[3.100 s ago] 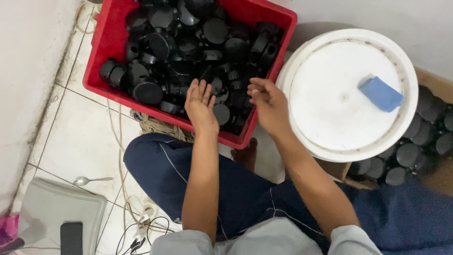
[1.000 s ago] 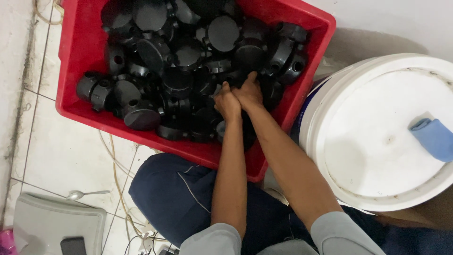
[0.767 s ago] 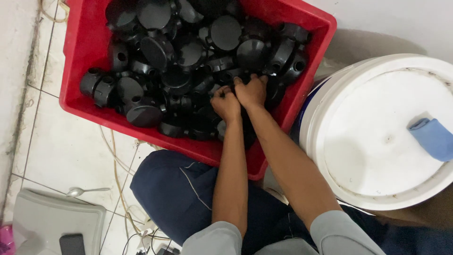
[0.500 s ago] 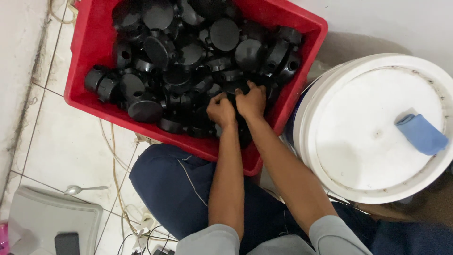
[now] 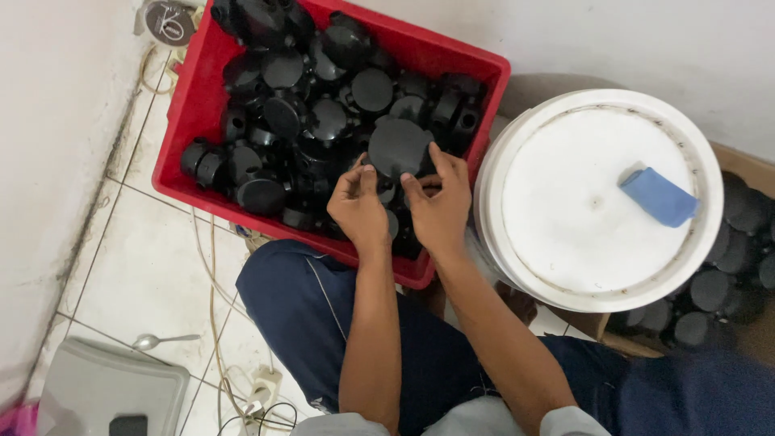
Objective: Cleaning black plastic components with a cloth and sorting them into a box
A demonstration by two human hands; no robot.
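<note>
Where the fingers (image 5: 413,187) of both hands meet, they close on one round black plastic box (image 5: 400,148), flat face up, held just above the pile at the near right corner of the red crate (image 5: 187,113). The left hand (image 5: 358,207) pinches its near-left edge with thumb and curled fingers; the right hand (image 5: 442,203) grips its right side, thumb reaching across beneath it. The single crate stands on the tiled floor (image 5: 137,266) against the wall and is heaped with more of the same black round boxes (image 5: 282,97), too many and too overlapped to count. Just right of the crate sits one white bucket (image 5: 597,198) with its lid on, and one folded blue cloth (image 5: 659,196) lies on that lid. Beyond the bucket, at the right edge, further black round pieces (image 5: 710,291) lie in a cardboard box. On the floor to the left lie one metal spoon (image 5: 161,341), pale cords (image 5: 211,266) and one grey lid-like tray (image 5: 105,391).
</note>
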